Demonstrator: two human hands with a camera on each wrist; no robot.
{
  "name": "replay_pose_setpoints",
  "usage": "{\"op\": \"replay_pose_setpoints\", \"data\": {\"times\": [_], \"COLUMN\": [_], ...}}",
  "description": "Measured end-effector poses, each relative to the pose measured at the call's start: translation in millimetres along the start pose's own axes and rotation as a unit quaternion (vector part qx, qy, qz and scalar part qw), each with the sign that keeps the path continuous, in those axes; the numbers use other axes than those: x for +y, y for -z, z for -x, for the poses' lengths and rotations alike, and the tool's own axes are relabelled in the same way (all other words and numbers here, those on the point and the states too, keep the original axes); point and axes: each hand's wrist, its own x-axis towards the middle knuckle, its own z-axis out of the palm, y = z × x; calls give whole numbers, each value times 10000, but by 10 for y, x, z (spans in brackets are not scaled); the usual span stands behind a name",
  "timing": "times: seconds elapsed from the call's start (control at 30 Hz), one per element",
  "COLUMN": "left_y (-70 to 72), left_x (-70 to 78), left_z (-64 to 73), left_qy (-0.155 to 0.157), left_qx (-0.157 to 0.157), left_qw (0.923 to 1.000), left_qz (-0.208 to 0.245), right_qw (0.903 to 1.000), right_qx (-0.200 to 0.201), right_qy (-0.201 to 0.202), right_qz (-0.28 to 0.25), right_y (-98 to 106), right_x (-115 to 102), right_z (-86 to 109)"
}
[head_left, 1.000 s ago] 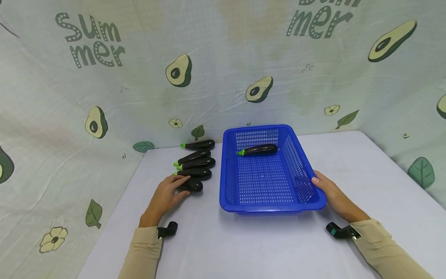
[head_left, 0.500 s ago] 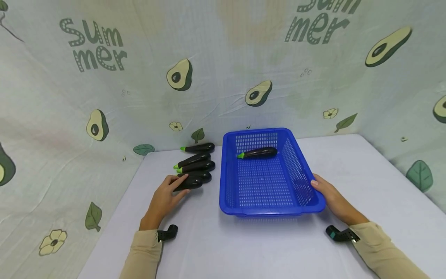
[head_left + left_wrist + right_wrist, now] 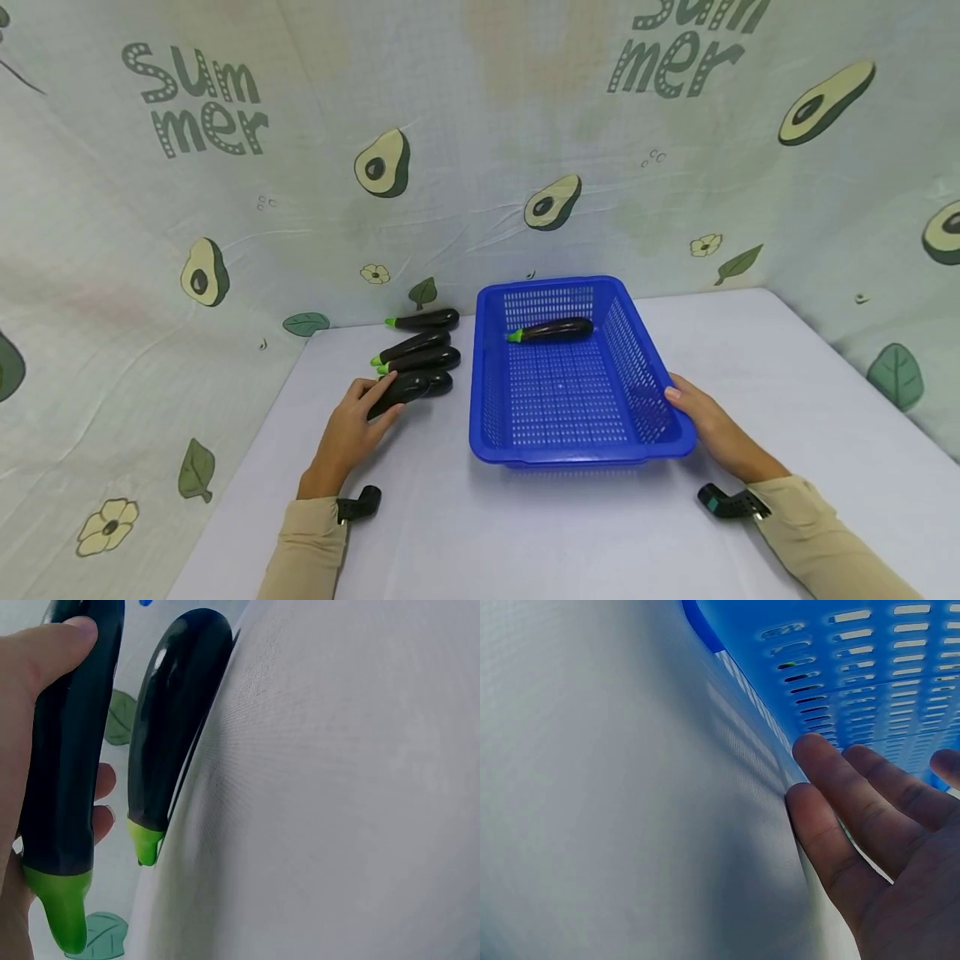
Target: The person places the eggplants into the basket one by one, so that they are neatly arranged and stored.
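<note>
My left hand (image 3: 356,427) grips a dark eggplant (image 3: 67,772) with a green stem, the thumb on one side and fingertips showing on the other. In the head view this eggplant overlaps another eggplant (image 3: 441,384) just behind it. The left wrist view shows a second eggplant (image 3: 180,712) lying on the white cloth beside the held one. My right hand (image 3: 708,421) holds the right side of a blue plastic basket (image 3: 570,455), thumb over the rim. In the right wrist view its other fingers (image 3: 855,802) reach along the basket's outer wall, below the rim.
One eggplant (image 3: 557,330) lies inside the basket near its far end. Several more eggplants, among them one at the back (image 3: 427,320), lie in a column left of the basket. A patterned cloth (image 3: 465,150) hangs behind the white-covered table (image 3: 525,533).
The left hand's eggplant has come up off the table and now covers more of the one behind it. The right hand and basket have hardly moved.
</note>
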Motion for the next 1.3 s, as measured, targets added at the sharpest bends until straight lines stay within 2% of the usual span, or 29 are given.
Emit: {"op": "replay_pose_setpoints", "data": {"times": [0.27,0.63,0.77,0.9,1.0,1.07,1.3], "left_y": [-20,-33,-19,27,44,41,-29], "left_x": [8,22,40,101,126,128,121], "left_z": [-1,11,-13,-57,-73,-77,-85], "left_qy": [99,215,546,1069,1274,1216,663], "left_qx": [86,-35,-115,-63,28,112,301], "left_qw": [9999,9998,9970,9856,9808,9816,9887], "left_qz": [95,5,543,1308,1475,1467,1311], "right_qw": [9999,9999,9999,9999,9999,10000,9998], "right_qx": [-15,26,11,-15,-23,-45,-135], "right_qy": [58,59,68,43,41,39,-132], "right_qz": [-105,-85,-117,-119,-92,-78,-73], "right_y": [-9,-14,-20,-20,-21,-17,-15], "right_x": [1,10,-3,-19,-17,-14,-15], "right_z": [-2,10,5,4,3,0,-6]}}
